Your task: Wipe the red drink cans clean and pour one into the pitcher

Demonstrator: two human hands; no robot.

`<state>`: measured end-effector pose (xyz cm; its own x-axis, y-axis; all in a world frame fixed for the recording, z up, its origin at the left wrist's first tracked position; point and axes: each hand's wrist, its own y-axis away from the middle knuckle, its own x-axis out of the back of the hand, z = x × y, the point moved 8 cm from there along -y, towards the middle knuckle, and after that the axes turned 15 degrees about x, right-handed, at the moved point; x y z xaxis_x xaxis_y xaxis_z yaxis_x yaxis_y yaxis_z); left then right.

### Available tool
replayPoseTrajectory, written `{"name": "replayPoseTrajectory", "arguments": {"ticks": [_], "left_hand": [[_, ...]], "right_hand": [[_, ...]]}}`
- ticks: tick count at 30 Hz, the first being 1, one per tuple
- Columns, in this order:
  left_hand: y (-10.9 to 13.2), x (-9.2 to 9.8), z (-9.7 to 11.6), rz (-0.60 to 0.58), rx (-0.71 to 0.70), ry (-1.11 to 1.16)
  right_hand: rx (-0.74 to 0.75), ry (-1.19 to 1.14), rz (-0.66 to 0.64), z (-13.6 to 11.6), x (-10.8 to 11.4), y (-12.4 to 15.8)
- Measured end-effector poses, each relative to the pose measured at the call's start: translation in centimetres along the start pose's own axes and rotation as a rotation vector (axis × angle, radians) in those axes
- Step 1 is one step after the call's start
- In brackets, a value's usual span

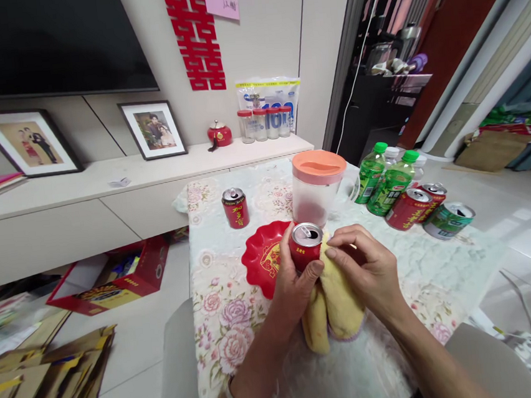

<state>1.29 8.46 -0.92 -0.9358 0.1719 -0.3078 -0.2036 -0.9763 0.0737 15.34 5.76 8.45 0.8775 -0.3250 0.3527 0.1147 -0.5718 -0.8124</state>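
My left hand (292, 284) is wrapped round a red drink can (305, 245) with an opened top, held above the table in front of me. My right hand (366, 264) presses a yellow cloth (332, 308) against the can's side, fingers curled over it. The cloth hangs down between both hands. Just behind the can lies a red scalloped plate (261, 255) on the flowered tablecloth (220, 316).
A clear jug with an orange lid (318, 184) stands behind the plate. Another red can (235, 207) sits at the far left of the table. Green bottles (386, 181) and several cans (416, 206) stand at the right. Cardboard and a red box (114, 282) lie on the floor left.
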Motion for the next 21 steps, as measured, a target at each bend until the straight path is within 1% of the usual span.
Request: {"name": "replayPoseTrajectory", "arguments": {"ticks": [3,5,9,14,17,21], "left_hand": [[0.2,-0.1,0.0,-0.003,0.005,-0.048],[0.2,0.1,-0.1,0.009,0.013,-0.051],[0.0,0.8,-0.3,0.065,0.020,-0.020],[-0.2,1.7,0.1,0.176,0.000,0.011],[-0.1,2.1,0.3,0.220,-0.008,0.053],[-0.1,3.0,0.4,0.301,-0.035,0.008]], "right_hand": [[0.122,0.093,0.003,-1.3,0.1,-0.3],[0.202,0.134,-0.017,-2.1,-0.2,-0.4],[0.302,0.119,-0.124,-3.0,-1.6,-0.1],[0.320,0.081,-0.280,-2.5,-3.5,0.8],[0.316,0.045,-0.339,-1.9,-4.0,1.0],[0.303,-0.003,-0.406,-1.1,-4.5,1.3]]}}
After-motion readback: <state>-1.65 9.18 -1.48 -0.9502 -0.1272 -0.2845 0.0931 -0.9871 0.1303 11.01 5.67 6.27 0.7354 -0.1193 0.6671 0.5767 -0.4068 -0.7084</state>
